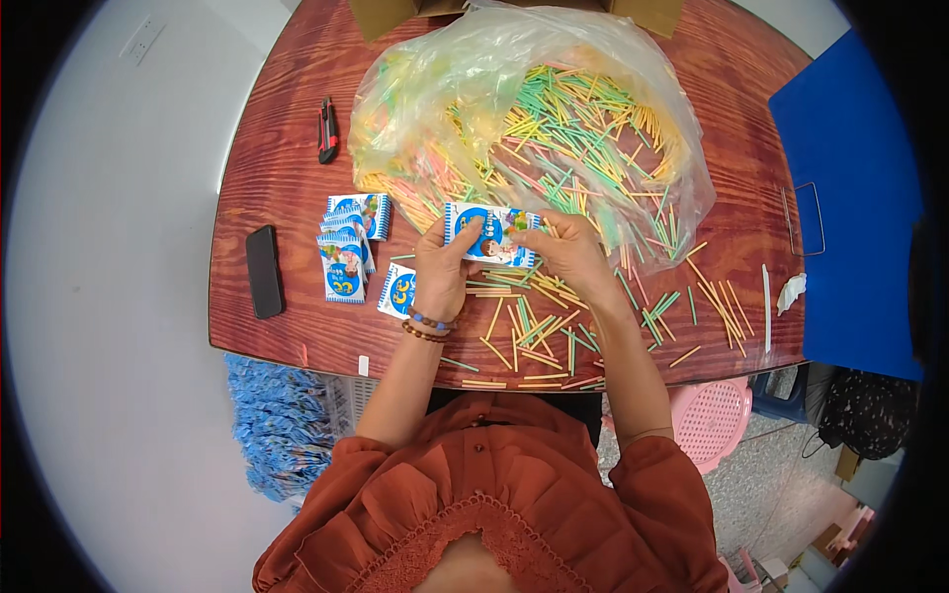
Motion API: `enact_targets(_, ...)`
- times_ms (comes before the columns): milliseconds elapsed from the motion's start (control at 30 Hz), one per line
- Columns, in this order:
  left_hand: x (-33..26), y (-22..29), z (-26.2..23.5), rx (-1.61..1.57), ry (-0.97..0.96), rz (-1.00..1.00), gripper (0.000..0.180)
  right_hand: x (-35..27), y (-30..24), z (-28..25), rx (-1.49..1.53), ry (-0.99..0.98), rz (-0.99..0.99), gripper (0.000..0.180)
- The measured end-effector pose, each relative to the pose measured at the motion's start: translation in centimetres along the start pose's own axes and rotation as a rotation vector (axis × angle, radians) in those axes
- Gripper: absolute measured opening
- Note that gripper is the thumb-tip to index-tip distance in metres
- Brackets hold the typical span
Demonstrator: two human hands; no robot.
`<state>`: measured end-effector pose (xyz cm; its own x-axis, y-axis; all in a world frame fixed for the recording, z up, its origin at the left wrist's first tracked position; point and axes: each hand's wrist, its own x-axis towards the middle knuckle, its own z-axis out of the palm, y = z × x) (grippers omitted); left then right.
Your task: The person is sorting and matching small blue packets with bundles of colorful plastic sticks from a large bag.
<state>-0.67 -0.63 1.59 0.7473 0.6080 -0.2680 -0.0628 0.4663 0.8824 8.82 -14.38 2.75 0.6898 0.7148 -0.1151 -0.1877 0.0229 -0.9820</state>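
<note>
Between both hands I hold a small blue and white packet (491, 249), flat, its printed face up. My left hand (442, 259) grips its left end with the thumb on top, and beaded bracelets circle that wrist. On the packet's right end, my right hand (571, 252) pinches with thumb and fingers. Another such packet (397, 291) lies partly under my left wrist. Farther left, several like packets (343, 269) overlap in a loose pile. Thin yellow, green and pink sticks (539, 331) are scattered on the table below my hands.
A large clear plastic bag (425, 109) full of coloured sticks lies open beyond my hands. On the left are a utility knife (328, 130) and a black phone (264, 272). A cardboard box (386, 15) stands at the back, a blue panel (845, 208) at the right.
</note>
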Motion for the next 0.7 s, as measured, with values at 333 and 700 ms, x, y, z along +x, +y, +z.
enact_targets(333, 0.2, -1.1, -0.9, -0.193, 0.004, -0.034, 0.018, 0.6, 1.4, -1.0, 0.223, 0.113, -0.011, 0.017)
enact_targets(700, -1.1, -1.4, 0.6, -0.315, -0.106, -0.079, 0.025, 0.3, -3.6, 2.5, 0.741, 0.409, -0.569, 0.019)
